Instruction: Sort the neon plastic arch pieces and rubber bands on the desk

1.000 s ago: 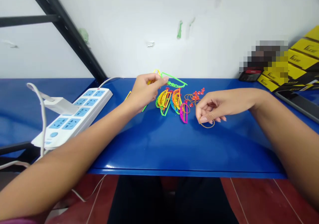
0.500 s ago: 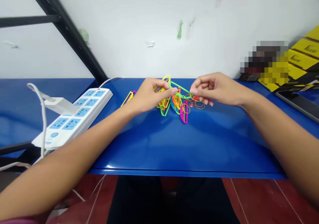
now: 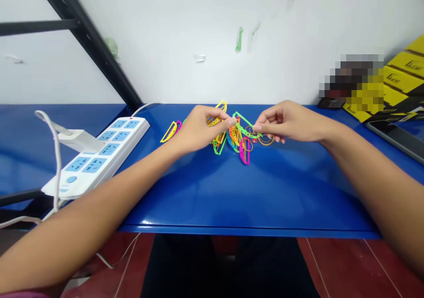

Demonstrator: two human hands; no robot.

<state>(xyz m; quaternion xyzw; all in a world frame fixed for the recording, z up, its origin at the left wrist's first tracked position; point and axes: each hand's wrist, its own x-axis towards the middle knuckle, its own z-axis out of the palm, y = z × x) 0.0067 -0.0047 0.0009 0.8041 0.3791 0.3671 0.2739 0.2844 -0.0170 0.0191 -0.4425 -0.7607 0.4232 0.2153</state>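
A bright green bow-shaped plastic piece (image 3: 244, 130), with a straight side and a curved side full of holes, spans the gap between my hands. My left hand (image 3: 203, 128) pinches its left end between thumb and index finger. At its right end, the thumb and index finger of my right hand (image 3: 281, 122) are closed on it; whether a rubber band is also in that pinch is hidden. Tan rubber bands (image 3: 266, 142) lie just under my right fingers. Similar pieces in orange (image 3: 234, 135), pink (image 3: 244, 152) and yellow (image 3: 221, 107) lie in a pile below and behind my left hand.
Another yellow piece (image 3: 169, 132) lies left of my left hand on the blue table (image 3: 228, 196). A white power strip (image 3: 106, 145) with a plugged-in adapter stands at the left. At the right are a dark phone (image 3: 397, 140) and yellow boxes (image 3: 402, 77) against the white wall.
The green piece has shifted slightly right and tilted down at its right end. My right hand has dipped a little; my left hand has barely moved.
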